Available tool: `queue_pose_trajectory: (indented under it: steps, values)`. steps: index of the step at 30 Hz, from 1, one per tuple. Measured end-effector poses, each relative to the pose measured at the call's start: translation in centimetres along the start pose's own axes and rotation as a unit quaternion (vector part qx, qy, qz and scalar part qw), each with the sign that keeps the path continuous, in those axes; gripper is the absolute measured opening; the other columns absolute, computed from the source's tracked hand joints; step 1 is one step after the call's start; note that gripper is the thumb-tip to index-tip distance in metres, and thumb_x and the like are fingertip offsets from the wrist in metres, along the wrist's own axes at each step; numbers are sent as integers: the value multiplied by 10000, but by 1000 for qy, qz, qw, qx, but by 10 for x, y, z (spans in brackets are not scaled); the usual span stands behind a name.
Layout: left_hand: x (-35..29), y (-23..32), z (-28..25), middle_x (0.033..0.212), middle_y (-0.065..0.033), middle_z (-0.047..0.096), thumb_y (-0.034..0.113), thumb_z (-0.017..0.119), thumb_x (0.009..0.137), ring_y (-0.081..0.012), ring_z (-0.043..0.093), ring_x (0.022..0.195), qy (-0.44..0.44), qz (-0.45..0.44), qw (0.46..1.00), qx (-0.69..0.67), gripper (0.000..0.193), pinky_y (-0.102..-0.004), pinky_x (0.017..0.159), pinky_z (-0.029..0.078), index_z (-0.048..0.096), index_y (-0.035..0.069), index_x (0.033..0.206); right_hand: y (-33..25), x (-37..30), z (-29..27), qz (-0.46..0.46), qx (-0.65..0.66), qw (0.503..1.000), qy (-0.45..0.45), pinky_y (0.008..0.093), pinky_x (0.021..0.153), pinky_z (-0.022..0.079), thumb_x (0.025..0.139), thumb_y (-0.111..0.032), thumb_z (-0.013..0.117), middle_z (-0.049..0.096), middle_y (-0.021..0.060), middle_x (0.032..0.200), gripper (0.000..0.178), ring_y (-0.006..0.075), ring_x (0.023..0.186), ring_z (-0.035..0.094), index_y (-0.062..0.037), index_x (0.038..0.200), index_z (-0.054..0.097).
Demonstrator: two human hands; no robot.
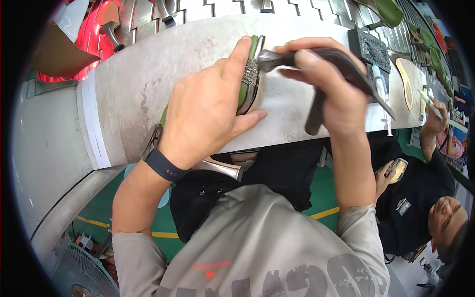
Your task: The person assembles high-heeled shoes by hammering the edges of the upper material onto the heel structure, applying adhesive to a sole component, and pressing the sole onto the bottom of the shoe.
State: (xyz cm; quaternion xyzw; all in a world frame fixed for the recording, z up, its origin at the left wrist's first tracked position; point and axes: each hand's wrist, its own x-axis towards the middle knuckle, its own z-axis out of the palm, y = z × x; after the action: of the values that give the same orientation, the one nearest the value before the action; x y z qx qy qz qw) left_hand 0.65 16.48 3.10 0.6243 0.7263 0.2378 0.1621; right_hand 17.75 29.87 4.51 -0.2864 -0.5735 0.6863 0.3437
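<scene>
My left hand presses over a green shoe lying on its side on the pale bench, fingers wrapped along it. A glittering silver band crosses the shoe near my fingertips. My right hand grips a dark shoemaker's hammer, whose rounded face is at the band; whether it touches is hard to tell. My right hand is slightly blurred. A dark shiny heel sticks out beside my left wrist, which wears a black band.
Behind the bench runs a slatted metal conveyor with shoes on it. A black block, a syringe and a tan insole lie to the right. A co-worker sits there, holding things. A fan stands lower left.
</scene>
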Motion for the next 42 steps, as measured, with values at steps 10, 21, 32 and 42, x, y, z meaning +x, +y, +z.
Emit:
queue_pose_trajectory:
  steps: [10, 21, 32, 42]
  values:
    - [-1, -5, 3, 1156, -215, 688, 216, 909, 693, -430, 677, 941, 16, 28, 999, -13, 1094, -475, 817, 556, 315, 72, 1600, -18, -6, -4, -109, -261, 935, -213, 348, 930, 551, 827, 9, 706, 747, 205, 1075, 267, 247, 1007, 729, 72, 1085, 680]
    - [-2, -11, 5, 1042, -210, 674, 242, 903, 669, -391, 683, 923, 55, 78, 995, 2, 1058, -481, 736, 559, 352, -47, 1525, 35, -68, 19, -353, -317, 868, -146, 450, 899, 614, 778, 18, 776, 713, 258, 1102, 325, 418, 1002, 740, 95, 1080, 683]
    - [2, -9, -7, 985, -217, 702, 255, 933, 661, -442, 689, 897, -25, -37, 998, -44, 903, -475, 762, 556, 477, 51, 1414, 16, -50, 19, -295, -264, 915, -78, 389, 895, 605, 791, 38, 776, 746, 218, 1069, 313, 321, 986, 756, 62, 1091, 691]
    - [-3, -7, -6, 992, -214, 697, 224, 953, 630, -432, 686, 879, -16, -23, 998, -55, 923, -473, 741, 547, 481, -24, 1383, -7, -23, 13, -11, -113, 993, -46, 264, 841, 559, 889, 25, 712, 766, 153, 1058, 220, 141, 935, 708, 73, 1102, 685]
